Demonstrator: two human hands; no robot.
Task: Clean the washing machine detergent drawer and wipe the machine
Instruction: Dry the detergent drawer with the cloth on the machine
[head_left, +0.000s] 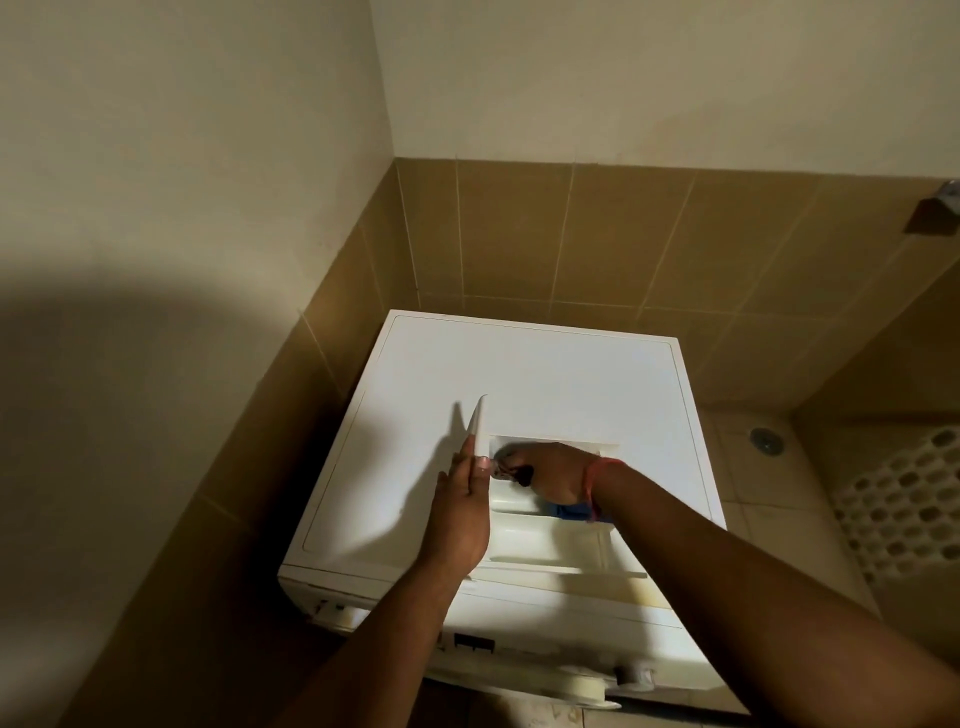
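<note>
White plastic covers the washing machine (545, 374), which stands in a tiled corner. Its detergent compartment (540, 535) lies open in the top, with a blue insert (569, 512) inside. The left hand (460, 514) pinches the raised lid flap (479, 431), holding it upright. The right hand (553, 475) reaches into the compartment, fingers curled around a dark item too unclear to identify.

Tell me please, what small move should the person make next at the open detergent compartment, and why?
Probably keep the left hand holding the lid upright and move the right hand, which seems to grip a dark cloth or brush, forward to scrub the next section. The detergent compartment looks yellowed there.
</note>
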